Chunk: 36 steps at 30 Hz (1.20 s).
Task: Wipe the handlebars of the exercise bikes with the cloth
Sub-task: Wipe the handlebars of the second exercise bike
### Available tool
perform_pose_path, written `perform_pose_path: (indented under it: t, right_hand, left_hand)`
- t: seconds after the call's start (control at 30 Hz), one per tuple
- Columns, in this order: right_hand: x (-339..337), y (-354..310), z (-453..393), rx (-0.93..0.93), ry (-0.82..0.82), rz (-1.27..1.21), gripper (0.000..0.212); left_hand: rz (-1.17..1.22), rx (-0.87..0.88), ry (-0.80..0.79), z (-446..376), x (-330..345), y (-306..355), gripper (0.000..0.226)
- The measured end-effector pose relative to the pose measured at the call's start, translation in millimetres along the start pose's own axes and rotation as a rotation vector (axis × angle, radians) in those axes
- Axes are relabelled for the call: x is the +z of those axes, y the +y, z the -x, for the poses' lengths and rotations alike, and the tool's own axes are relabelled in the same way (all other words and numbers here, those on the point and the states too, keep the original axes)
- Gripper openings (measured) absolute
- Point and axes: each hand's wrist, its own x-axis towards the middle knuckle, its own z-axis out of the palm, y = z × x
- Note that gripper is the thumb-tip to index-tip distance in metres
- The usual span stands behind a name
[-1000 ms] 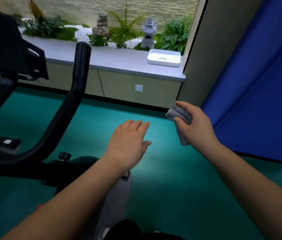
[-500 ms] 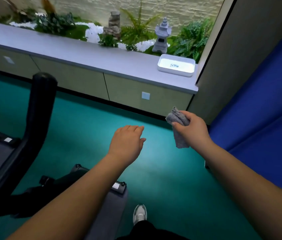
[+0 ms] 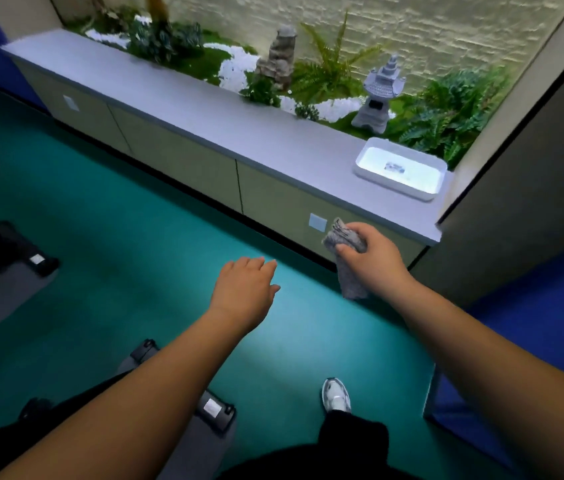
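My right hand (image 3: 374, 261) is clenched around a bunched grey cloth (image 3: 348, 268), whose tail hangs below the fist. My left hand (image 3: 244, 292) is held out flat over the teal floor, holding nothing, fingers loosely together. No handlebar is in view. Only the base foot of one exercise bike (image 3: 213, 408) shows under my left forearm, and part of another bike's base (image 3: 36, 259) lies at the left edge.
A long low cabinet with a grey top (image 3: 204, 123) runs ahead, with a white tray (image 3: 400, 168) at its right end and a planted rock garden behind. Blue padded panels (image 3: 533, 341) stand at the right. My white shoe (image 3: 336, 394) is on the floor.
The view has swung right and down: the black handlebar and console at the left have left the frame. Both hands keep their pose, the cloth still in the right one.
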Motion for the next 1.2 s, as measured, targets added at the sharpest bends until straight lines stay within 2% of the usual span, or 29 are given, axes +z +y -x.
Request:
perform_pose_path:
  t: [0.17, 0.4, 0.63, 0.77, 0.93, 1.2]
  right_hand:
    - [-11, -11, -89, -0.135, -0.156, 0.032, 0.024]
    - [19, -43, -171, -0.242, -0.327, -0.005, 0.031]
    - [108, -130, -249, -0.378, -0.499, 0.007, 0.033]
    - [167, -190, -286, -0.455, -0.582, -0.012, 0.03]
    - [230, -252, -312, -0.544, -0.676, -0.057, 0.028]
    - [341, -341, -342, -0.677, -0.914, -0.063, 0.025]
  left_hand:
    - [0.045, -0.173, 0.019, -63, -7, 7, 0.05]
    - [0.083, -0.364, 0.037, -104, -19, -22, 0.05]
    - [0.098, -0.583, 0.085, -131, -35, -128, 0.051]
    - [0.111, -0.693, 0.168, -145, -50, -195, 0.05]
    - [0.141, -0.818, 0.198, -148, -64, -258, 0.05]
    - [0.145, -1.076, 0.269, -138, -74, -352, 0.049]
